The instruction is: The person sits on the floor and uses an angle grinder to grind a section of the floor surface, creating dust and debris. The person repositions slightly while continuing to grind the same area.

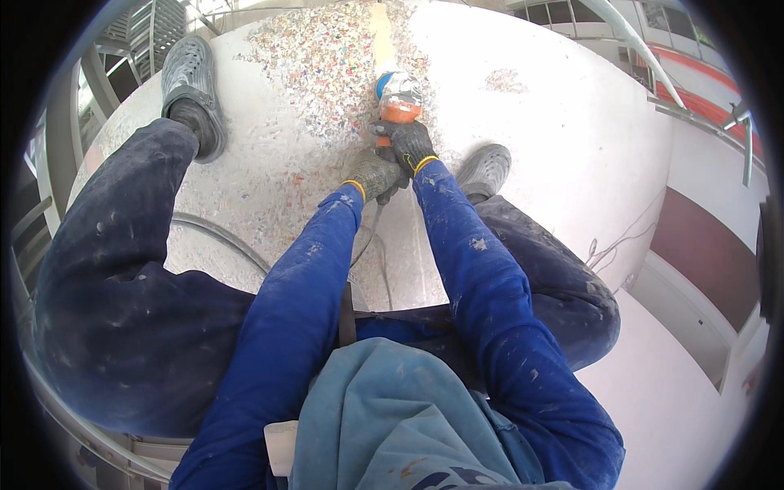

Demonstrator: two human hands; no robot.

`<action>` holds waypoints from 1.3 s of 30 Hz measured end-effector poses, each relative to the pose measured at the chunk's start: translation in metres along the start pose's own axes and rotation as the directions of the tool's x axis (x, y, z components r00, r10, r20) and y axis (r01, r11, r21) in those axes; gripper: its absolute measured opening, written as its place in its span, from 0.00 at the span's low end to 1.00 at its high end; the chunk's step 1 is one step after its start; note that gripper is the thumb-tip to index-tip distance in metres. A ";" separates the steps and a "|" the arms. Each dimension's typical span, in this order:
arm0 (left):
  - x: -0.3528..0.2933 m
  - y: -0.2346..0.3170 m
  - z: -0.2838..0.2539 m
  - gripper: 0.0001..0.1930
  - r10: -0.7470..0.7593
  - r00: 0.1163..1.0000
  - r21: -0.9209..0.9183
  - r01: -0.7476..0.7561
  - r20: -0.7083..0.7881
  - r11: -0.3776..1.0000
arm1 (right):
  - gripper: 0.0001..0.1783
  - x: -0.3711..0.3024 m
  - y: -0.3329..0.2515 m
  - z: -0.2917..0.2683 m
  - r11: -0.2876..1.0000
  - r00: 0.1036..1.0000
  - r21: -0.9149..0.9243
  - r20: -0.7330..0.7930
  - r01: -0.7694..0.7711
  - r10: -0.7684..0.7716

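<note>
An orange angle grinder [400, 113], its head caked in whitish dust, points away from me with a blue edge showing at its disc [381, 85]. My right hand [412, 144], in a dark grey glove with a yellow cuff, is closed round its body. Just behind, my left hand [376, 171] in a dusty grey glove is closed on the rear part, close against the right. The disc end rests at or just over a pale, curved surface [572, 122] with a multicoloured speckled patch [318, 73]. Whether it touches is unclear. A thin cord [376, 224] trails back from the tool.
My shoes [190, 90] and legs straddle the work area on the surface. A thick dark cable [220, 231] curves beside my left forearm. Metal framing [73, 106] stands at the left; pale pipes [629, 41] run at the upper right. The surface falls away at the right.
</note>
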State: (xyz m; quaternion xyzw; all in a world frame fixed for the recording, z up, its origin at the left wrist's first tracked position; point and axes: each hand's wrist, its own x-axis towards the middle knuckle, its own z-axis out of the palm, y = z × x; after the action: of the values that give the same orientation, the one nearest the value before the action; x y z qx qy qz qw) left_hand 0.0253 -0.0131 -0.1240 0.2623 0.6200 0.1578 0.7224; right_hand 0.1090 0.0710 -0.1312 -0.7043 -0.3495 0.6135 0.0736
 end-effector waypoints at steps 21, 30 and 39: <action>-0.002 -0.007 0.002 0.06 0.009 1.000 -0.093 -0.011 -0.022 0.996 | 0.27 -0.004 -0.002 0.004 0.982 0.999 -0.187 -0.027 0.036 -0.042; 0.001 0.008 0.004 0.06 -0.021 0.999 -0.184 0.015 -0.029 0.983 | 0.27 0.009 0.003 -0.009 0.997 0.996 -0.006 0.008 0.083 -0.083; 0.009 0.015 -0.010 0.06 0.019 0.998 -0.134 -0.028 -0.068 0.991 | 0.29 0.018 -0.010 -0.005 0.994 0.995 0.052 0.032 0.092 -0.094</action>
State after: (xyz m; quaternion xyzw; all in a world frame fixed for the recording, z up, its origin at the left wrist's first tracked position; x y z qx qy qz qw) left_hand 0.0182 0.0055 -0.1234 0.2147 0.6285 0.2163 0.7156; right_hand 0.1101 0.0908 -0.1397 -0.6746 -0.3674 0.6301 0.1137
